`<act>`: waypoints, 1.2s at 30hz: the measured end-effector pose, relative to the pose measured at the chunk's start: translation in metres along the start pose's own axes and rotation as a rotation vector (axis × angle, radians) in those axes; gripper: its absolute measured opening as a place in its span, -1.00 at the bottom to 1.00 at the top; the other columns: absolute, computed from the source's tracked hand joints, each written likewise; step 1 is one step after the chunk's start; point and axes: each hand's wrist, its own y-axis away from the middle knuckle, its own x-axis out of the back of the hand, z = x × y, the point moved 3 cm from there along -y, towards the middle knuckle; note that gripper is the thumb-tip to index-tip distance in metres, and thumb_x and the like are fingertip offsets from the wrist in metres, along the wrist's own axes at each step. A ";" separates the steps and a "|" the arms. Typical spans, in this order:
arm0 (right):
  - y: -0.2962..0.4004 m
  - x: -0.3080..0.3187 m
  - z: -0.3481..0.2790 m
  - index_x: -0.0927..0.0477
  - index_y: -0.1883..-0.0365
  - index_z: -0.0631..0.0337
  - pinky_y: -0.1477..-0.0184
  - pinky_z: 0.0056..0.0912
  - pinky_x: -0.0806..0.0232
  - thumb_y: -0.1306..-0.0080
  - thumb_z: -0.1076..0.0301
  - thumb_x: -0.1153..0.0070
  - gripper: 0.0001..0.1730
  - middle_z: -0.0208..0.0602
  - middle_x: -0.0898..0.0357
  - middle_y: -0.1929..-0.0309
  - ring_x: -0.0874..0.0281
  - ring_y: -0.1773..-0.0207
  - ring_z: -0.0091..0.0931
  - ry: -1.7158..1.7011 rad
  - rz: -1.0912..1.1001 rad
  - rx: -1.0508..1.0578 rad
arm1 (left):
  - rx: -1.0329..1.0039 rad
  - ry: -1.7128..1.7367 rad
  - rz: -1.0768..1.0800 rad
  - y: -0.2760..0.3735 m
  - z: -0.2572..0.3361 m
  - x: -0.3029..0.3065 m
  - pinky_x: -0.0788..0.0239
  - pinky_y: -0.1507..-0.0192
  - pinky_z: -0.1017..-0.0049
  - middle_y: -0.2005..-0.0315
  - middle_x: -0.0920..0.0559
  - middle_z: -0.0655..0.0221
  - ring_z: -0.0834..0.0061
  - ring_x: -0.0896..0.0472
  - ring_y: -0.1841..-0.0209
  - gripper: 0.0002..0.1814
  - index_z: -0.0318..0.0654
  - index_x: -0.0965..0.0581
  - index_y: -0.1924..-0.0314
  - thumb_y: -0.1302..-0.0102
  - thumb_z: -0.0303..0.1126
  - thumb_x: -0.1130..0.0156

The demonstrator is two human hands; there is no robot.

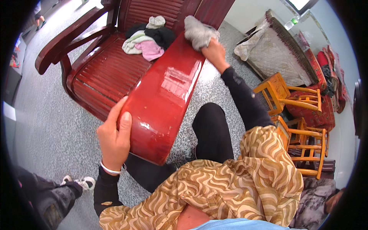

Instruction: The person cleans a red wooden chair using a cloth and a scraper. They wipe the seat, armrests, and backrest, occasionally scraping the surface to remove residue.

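A broad, glossy red wooden armrest slopes away from me along the near side of a slatted wooden bench. My left hand holds its near left edge, thumb on top. At the armrest's far end, near the backrest, my right hand presses a grey cloth on the surface; the cloth covers my fingertips. On the seat lies a small heap of fabric: a pink cloth, a pale green-white cloth and dark cloth, with a whitish piece on top.
Wooden chairs stand at the right, near a fabric-covered piece of furniture by the wall. Another person's legs and shoes are at the lower left. A person's hand shows at the lower right. Speckled floor surrounds the bench.
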 end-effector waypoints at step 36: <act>-0.291 0.121 0.089 -0.54 0.06 -0.06 0.42 -0.44 -0.52 -0.24 0.36 -0.13 -0.72 -0.65 -0.57 -0.05 -0.51 0.08 -0.45 0.716 0.658 1.039 | 0.401 0.031 0.158 0.018 -0.004 -0.007 -0.36 -0.09 0.41 0.12 -0.68 0.19 0.43 -0.59 0.05 -0.53 -0.48 -0.58 -0.06 -0.56 -0.16 0.07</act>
